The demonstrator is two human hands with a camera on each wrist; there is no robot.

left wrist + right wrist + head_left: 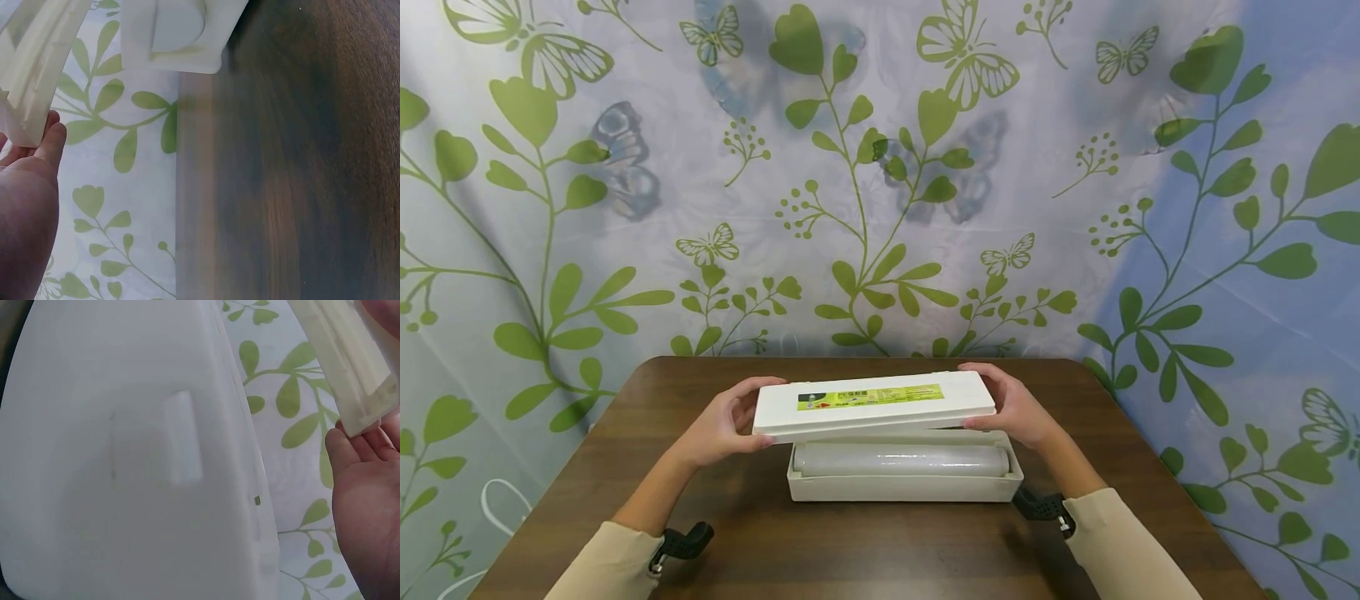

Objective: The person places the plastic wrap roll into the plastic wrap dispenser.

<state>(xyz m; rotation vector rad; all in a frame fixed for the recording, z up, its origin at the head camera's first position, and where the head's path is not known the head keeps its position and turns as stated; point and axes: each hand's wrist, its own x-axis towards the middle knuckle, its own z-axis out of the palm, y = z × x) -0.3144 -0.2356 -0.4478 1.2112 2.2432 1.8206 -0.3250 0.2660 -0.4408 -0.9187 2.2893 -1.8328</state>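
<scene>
A white lid (872, 421) with a yellow-green label is held up, tilted, by both hands. My left hand (724, 422) grips its left end, thumb at the front edge and fingers behind. At the other end my right hand (1011, 408) grips it the same way. Below and slightly nearer stands the open white box (902, 490) of a cling film dispenser, with a roll of cling film (902, 459) lying in it. The lid's hollow underside (37, 75) shows in the left wrist view; the right wrist view has the box's end wall (125, 456) up close.
The box stands on a dark brown wooden table (880, 550). Behind the table hangs a curtain (880, 208) printed with green leaves and butterflies. A white cord (493, 508) hangs beyond the table's left edge. Black straps (681, 546) sit on both wrists.
</scene>
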